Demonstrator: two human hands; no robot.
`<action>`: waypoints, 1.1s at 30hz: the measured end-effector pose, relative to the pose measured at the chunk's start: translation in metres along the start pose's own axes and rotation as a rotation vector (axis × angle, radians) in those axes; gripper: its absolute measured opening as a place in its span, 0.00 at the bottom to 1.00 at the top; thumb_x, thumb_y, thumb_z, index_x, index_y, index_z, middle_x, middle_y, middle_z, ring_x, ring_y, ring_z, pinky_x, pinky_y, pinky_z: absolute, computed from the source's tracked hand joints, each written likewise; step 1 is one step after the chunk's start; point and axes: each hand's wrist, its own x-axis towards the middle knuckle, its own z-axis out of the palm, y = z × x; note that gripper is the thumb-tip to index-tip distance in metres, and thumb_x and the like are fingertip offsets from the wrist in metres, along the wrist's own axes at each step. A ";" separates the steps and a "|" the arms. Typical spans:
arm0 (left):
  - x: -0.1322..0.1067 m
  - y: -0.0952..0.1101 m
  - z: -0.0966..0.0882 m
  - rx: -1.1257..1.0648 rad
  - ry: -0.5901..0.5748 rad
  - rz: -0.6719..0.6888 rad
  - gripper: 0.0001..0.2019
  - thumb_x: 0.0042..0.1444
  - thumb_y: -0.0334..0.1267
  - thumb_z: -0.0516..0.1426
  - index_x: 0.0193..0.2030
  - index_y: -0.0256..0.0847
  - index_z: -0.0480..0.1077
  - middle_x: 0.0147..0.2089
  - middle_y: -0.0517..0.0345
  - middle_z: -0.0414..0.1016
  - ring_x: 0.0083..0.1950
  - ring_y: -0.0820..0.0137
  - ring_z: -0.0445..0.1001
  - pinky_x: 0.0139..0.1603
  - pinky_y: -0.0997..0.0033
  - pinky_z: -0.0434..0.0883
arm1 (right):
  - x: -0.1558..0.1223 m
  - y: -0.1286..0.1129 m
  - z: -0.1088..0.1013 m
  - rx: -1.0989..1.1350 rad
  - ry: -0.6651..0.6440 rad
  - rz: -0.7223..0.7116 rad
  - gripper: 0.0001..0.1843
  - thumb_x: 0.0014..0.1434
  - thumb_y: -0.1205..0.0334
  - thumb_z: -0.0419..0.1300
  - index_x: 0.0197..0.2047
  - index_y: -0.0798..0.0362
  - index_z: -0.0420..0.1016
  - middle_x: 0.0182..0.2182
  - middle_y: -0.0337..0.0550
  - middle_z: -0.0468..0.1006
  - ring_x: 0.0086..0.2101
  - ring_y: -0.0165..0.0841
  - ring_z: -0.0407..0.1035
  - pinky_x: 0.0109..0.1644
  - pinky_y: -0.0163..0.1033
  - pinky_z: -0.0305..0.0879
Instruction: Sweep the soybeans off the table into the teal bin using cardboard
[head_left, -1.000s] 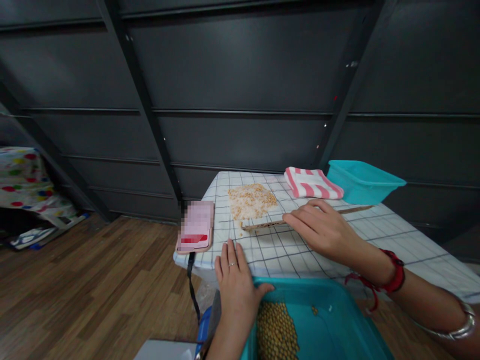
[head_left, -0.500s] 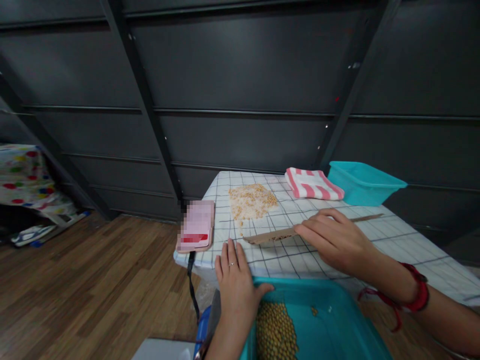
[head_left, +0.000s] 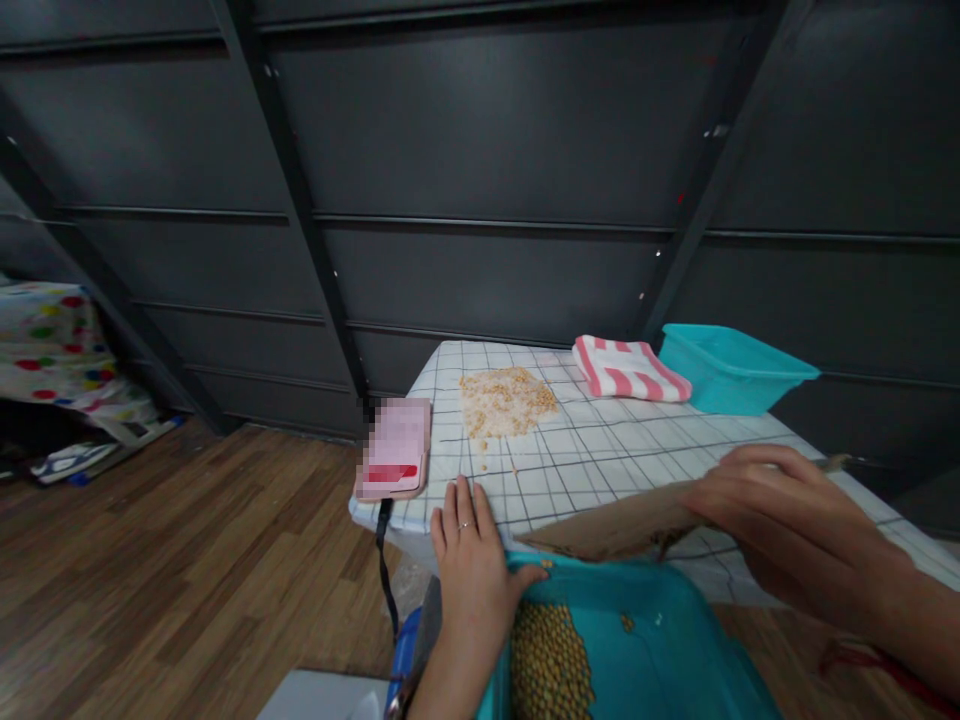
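Observation:
My right hand (head_left: 795,525) grips a flat brown cardboard strip (head_left: 607,527), held tilted at the near table edge just above a teal tub (head_left: 675,630) with yellow beans (head_left: 551,665) in it. My left hand (head_left: 472,560) rests with fingers flat on the checked tablecloth (head_left: 600,450) and its thumb hooked over the tub's rim. A patch of pale grains (head_left: 506,400) lies farther back on the cloth.
A pink phone-like object (head_left: 395,450) lies at the table's left edge with a dark strap hanging down. A red-and-white striped cloth (head_left: 628,368) and a second teal tub (head_left: 731,368) sit at the back right. Dark wall panels stand behind; wood floor lies to the left.
My right hand has pulled the cardboard strip from beside the grain patch toward me to the near table edge, above the tub. The left hand has stayed put.

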 end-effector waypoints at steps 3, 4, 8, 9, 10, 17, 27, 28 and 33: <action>0.000 0.000 0.000 0.003 0.001 0.007 0.50 0.34 0.55 0.63 0.60 0.25 0.51 0.62 0.28 0.54 0.62 0.43 0.53 0.57 0.40 0.56 | 0.006 0.005 0.007 -0.060 0.087 -0.065 0.18 0.54 0.79 0.45 0.41 0.50 0.65 0.28 0.39 0.73 0.30 0.32 0.65 0.39 0.42 0.59; -0.001 0.000 0.001 0.003 0.002 0.006 0.49 0.35 0.55 0.63 0.60 0.26 0.51 0.62 0.28 0.54 0.62 0.43 0.53 0.57 0.40 0.56 | 0.011 0.007 0.012 -0.108 0.105 -0.076 0.19 0.52 0.80 0.45 0.41 0.51 0.65 0.28 0.40 0.73 0.29 0.33 0.64 0.39 0.42 0.59; -0.002 -0.001 0.003 0.010 0.006 0.011 0.50 0.35 0.56 0.62 0.60 0.26 0.51 0.62 0.28 0.54 0.62 0.44 0.53 0.56 0.40 0.57 | 0.026 0.010 0.033 -0.218 0.106 -0.135 0.18 0.52 0.82 0.44 0.41 0.58 0.66 0.28 0.44 0.73 0.29 0.33 0.63 0.37 0.42 0.59; -0.002 -0.002 0.003 0.012 0.007 0.016 0.50 0.35 0.56 0.62 0.60 0.25 0.51 0.62 0.28 0.54 0.62 0.43 0.53 0.56 0.40 0.57 | 0.028 0.010 0.037 -0.214 0.104 -0.150 0.17 0.52 0.82 0.45 0.41 0.59 0.66 0.27 0.44 0.73 0.29 0.33 0.63 0.38 0.42 0.59; -0.002 -0.002 0.004 0.013 0.007 0.019 0.50 0.35 0.56 0.62 0.60 0.25 0.51 0.62 0.27 0.54 0.62 0.43 0.53 0.56 0.40 0.57 | 0.029 0.010 0.039 -0.204 0.102 -0.158 0.17 0.53 0.82 0.45 0.41 0.59 0.66 0.27 0.44 0.73 0.29 0.33 0.63 0.38 0.42 0.59; -0.002 -0.002 0.002 -0.023 -0.004 0.003 0.50 0.35 0.55 0.63 0.61 0.27 0.49 0.62 0.28 0.53 0.63 0.43 0.51 0.56 0.39 0.56 | 0.011 0.004 0.021 -0.024 -0.007 -0.119 0.15 0.57 0.78 0.44 0.38 0.53 0.66 0.27 0.39 0.73 0.29 0.30 0.64 0.40 0.41 0.58; -0.003 -0.002 0.004 -0.023 0.004 0.004 0.53 0.35 0.55 0.63 0.62 0.24 0.45 0.62 0.27 0.53 0.63 0.43 0.51 0.57 0.39 0.56 | 0.010 0.005 0.013 -0.061 0.042 -0.104 0.18 0.54 0.81 0.44 0.41 0.53 0.64 0.27 0.39 0.73 0.29 0.31 0.64 0.40 0.42 0.58; -0.003 -0.002 0.004 -0.029 0.013 0.006 0.55 0.34 0.55 0.63 0.62 0.23 0.43 0.62 0.27 0.53 0.63 0.43 0.52 0.56 0.39 0.57 | 0.015 0.004 0.016 -0.076 0.052 -0.115 0.17 0.54 0.81 0.44 0.40 0.53 0.65 0.27 0.39 0.73 0.29 0.31 0.64 0.39 0.42 0.58; -0.002 0.001 0.001 -0.045 0.039 -0.011 0.57 0.34 0.53 0.64 0.63 0.23 0.39 0.61 0.27 0.55 0.62 0.44 0.53 0.56 0.40 0.58 | 0.030 -0.008 0.027 -0.067 0.032 -0.177 0.14 0.57 0.78 0.43 0.37 0.55 0.65 0.26 0.40 0.72 0.27 0.29 0.63 0.38 0.39 0.58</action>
